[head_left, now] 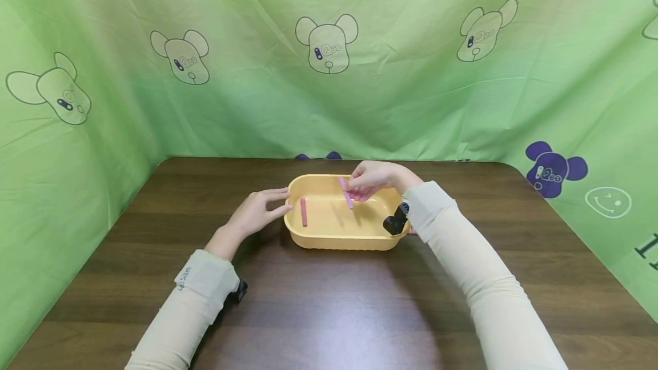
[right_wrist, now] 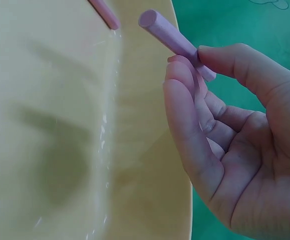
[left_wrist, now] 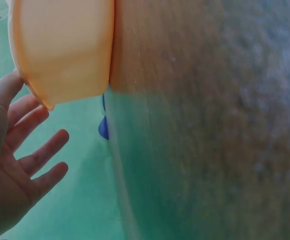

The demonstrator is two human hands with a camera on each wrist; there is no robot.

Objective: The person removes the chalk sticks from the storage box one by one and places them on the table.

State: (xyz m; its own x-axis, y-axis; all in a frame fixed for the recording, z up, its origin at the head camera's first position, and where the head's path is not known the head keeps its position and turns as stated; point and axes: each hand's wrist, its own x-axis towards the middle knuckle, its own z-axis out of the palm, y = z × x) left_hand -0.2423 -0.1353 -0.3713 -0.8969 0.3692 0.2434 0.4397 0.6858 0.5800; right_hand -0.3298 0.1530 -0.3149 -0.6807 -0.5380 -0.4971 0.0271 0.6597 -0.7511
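A yellow plastic basin point(head_left: 339, 242) stands on the table. Over its inside, my right hand point(head_left: 371, 180) pinches a purple chalk stick point(head_left: 346, 193) between thumb and fingertips. The right wrist view shows this chalk point(right_wrist: 167, 32) tilted, clear of the basin floor. A pinkish-red chalk stick point(head_left: 304, 212) lies in the basin's left part; one end of it point(right_wrist: 105, 14) shows in the right wrist view. My left hand point(head_left: 259, 210) touches the basin's left rim, fingers fairly straight and spread. In the left wrist view, that hand point(left_wrist: 20, 160) has its thumb and some fingertips at the rim.
Just right of the basin, a small reddish thing point(head_left: 411, 231) shows, mostly hidden by my right wrist and its black camera point(head_left: 396, 221). The brown wooden table point(head_left: 329, 307) ends at a green cloth point(head_left: 329, 113) printed with bear heads.
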